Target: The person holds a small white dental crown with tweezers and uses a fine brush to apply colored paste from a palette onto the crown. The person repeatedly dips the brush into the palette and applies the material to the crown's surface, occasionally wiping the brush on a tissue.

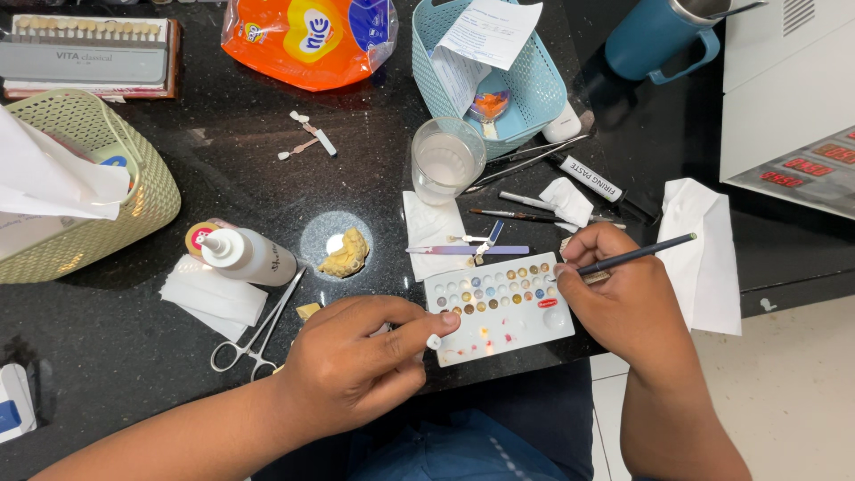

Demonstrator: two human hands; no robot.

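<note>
Pinching a small tooth piece (434,341) in my left hand (356,365) at the palette (499,334)'s near-left edge; my right hand (623,298) grips a brush (637,255) at its right edge.

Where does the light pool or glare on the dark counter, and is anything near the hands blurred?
Head view: a bright round spot of light lies on the black counter around the yellow dental cast; elsewhere the counter only gleams faintly. The left hand, right hand and white palette are sharp; red digits on the machine look soft.
</note>
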